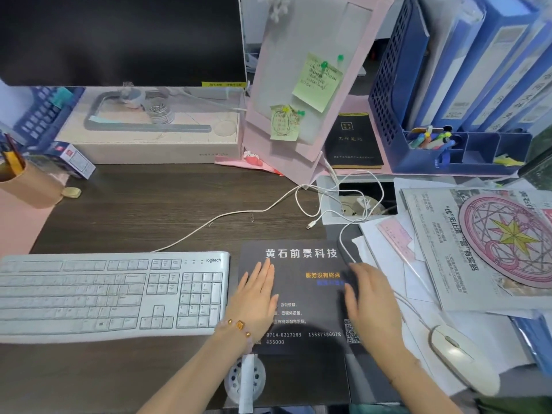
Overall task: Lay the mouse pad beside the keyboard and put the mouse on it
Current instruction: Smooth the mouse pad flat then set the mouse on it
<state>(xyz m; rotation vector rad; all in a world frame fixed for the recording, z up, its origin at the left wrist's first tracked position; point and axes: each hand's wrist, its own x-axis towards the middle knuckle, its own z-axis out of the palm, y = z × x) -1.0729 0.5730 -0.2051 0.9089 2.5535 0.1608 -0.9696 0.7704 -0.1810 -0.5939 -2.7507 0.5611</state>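
1. Both hands lie flat with fingers extended, gripping nothing: the left hand (258, 297) presses palm-down on the left part of the mouse pad (301, 297), and the right hand (370, 297) rests on its right edge.
2. The mouse pad (dark, printed with white, orange and blue text) lies at lower centre of the frame, just right of the white keyboard (113, 294), on the dark wooden desk (149, 210).
3. The white mouse (461, 357) sits at lower right, off the pad, on loose papers (397, 264); its cable (352, 234) runs up toward centre frame.
4. A black monitor (119, 37) fills the upper left; blue file holders (466, 85) stand at upper right.
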